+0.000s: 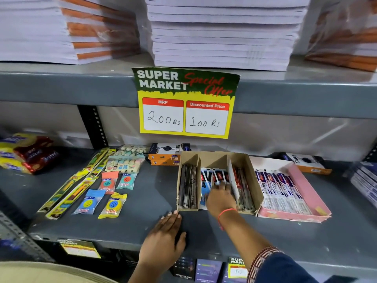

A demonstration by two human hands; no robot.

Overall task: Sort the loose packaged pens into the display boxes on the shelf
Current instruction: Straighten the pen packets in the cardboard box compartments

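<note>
A brown cardboard display box (252, 176) with three compartments stands on the grey shelf (155, 193). Its left compartment holds dark packaged pens (188, 186), the middle one red, white and blue packs (214, 176), the right one red-and-dark packs (243, 186). My right hand (221, 198) reaches into the middle compartment, fingers down on the packs there; whether it grips one is hidden. My left hand (163, 240) lies flat on the shelf's front part, fingers spread, its fingertips close to the box's front left corner. To the right, a pink tray (310, 188) holds blue-and-white packaged pens (281, 190).
Loose packets (110, 186) of pencils, erasers and sharpeners lie spread on the shelf's left half. Orange pen boxes (166, 158) stand behind the display box. A price sign (185, 103) hangs from the upper shelf, which carries paper stacks. Snack packs (26, 154) sit far left.
</note>
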